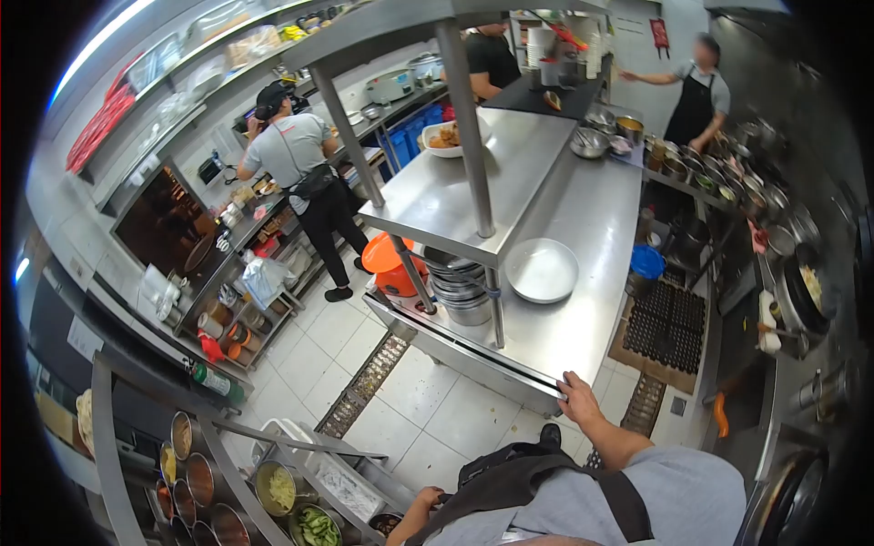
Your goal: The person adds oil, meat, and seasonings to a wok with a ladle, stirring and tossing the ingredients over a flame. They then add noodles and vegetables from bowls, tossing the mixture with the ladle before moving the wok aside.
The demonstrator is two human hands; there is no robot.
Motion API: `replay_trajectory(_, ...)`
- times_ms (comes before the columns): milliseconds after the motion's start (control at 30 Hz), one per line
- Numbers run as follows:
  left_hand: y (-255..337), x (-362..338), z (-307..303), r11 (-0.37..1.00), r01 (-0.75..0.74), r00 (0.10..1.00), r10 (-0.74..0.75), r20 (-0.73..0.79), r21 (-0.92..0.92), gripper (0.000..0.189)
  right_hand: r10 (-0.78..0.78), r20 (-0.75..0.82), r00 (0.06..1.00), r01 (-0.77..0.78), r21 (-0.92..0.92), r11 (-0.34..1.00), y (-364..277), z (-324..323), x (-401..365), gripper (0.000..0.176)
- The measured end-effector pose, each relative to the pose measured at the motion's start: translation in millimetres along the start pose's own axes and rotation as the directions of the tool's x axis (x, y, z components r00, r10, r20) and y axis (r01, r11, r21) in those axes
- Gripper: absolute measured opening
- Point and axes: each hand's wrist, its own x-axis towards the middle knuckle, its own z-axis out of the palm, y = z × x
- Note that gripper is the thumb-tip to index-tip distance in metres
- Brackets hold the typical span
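Note:
My right hand rests on the near corner of the steel worktop, its fingers apart on the edge. Low in the view, my left hand hangs beside the dark apron, near the rack of ingredient pots; its fingers are too small and partly hidden to read. A white round plate lies on the worktop beyond my right hand. Left of it, metal bowls are stacked under the raised steel shelf. On that shelf stands a white dish with food.
A person in a grey shirt stands at the left counter; another in dark clothes is at the back, and one in a black apron reaches out at the right. An orange bucket and a floor drain are nearby.

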Motion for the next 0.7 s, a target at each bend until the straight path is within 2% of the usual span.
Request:
replay_trajectory(33,-4.8,-4.0,5.8,0.996,0.086,0.996,-0.087,-0.010,-0.039,0.026,0.046,0.036,0.998,-0.047,0.036,0.998,-0.7,-1.1,0.4,0.045)
replay_trajectory(67,-7.2,-1.8,5.4,0.991,0.119,0.992,-0.116,0.048,-0.055,0.028,0.047,0.037,0.998,-0.048,0.031,0.998,-2.3,-3.6,2.0,0.045)
replay_trajectory(100,56.7,-72.0,-8.6,0.967,0.204,0.966,-0.224,-0.132,-0.151,0.028,0.042,0.040,0.998,-0.043,0.024,0.999,-3.0,-3.1,1.1,0.045)
replay_trajectory(133,52.7,-75.1,-6.6,0.965,0.212,0.964,-0.233,-0.130,-0.155,0.028,-0.024,-0.037,0.999,0.022,-0.051,0.998,2.9,5.9,-0.9,0.045)
replay_trajectory(300,33.3,-50.0,2.5,0.955,0.108,0.994,-0.112,0.003,-0.276,0.026,0.018,0.014,1.000,-0.018,-0.020,1.000,-7.5,-8.5,0.7,0.044)
replay_trajectory(367,26.6,-44.6,5.7,0.961,0.090,0.996,-0.087,0.022,-0.263,0.025,0.042,0.032,0.999,-0.042,0.003,0.999,-5.2,-6.3,-0.3,0.044)
replay_trajectory(533,22.9,-33.9,13.2,0.975,0.030,0.999,-0.022,0.036,-0.219,0.025,-0.046,0.025,0.999,0.047,-0.043,0.998,4.8,-1.3,0.1,0.044)
replay_trajectory(700,14.4,-19.9,11.5,0.989,-0.077,0.996,0.082,0.039,-0.123,0.024,-0.023,0.003,1.000,0.023,-0.026,0.999,2.4,-4.1,-1.4,0.045)
